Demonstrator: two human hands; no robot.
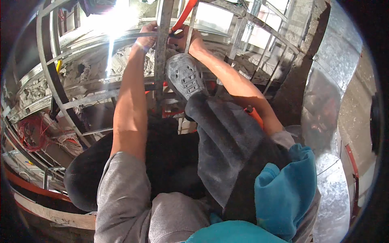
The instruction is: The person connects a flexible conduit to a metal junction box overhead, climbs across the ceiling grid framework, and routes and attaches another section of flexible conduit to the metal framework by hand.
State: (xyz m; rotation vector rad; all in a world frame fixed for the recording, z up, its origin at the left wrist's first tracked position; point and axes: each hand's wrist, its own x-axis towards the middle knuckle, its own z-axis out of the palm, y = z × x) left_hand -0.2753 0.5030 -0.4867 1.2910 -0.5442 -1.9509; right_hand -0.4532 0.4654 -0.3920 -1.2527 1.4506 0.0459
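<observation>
Both my arms reach up to the metal framing at the top. My left hand [147, 37] is closed just left of an upright metal stud [160, 60]; its fingertips are partly hidden, and what they hold cannot be made out. To the right of the stud, my right hand [193, 42] curls round the dark lower end of an orange tube [184, 15]. A thin upright rod [191, 28] crosses in front of that hand. Below it, my grey shoe [184, 75] is braced against the framework, with my dark trouser leg [227, 137] bent behind it.
A curved metal lattice [52, 77] runs along the left, with tangled red wires [34, 131] beneath. Rough concrete [81, 69] lies behind the bars. A shiny sheet-metal duct [328, 93] stands close on the right. Strong light glares at the top left.
</observation>
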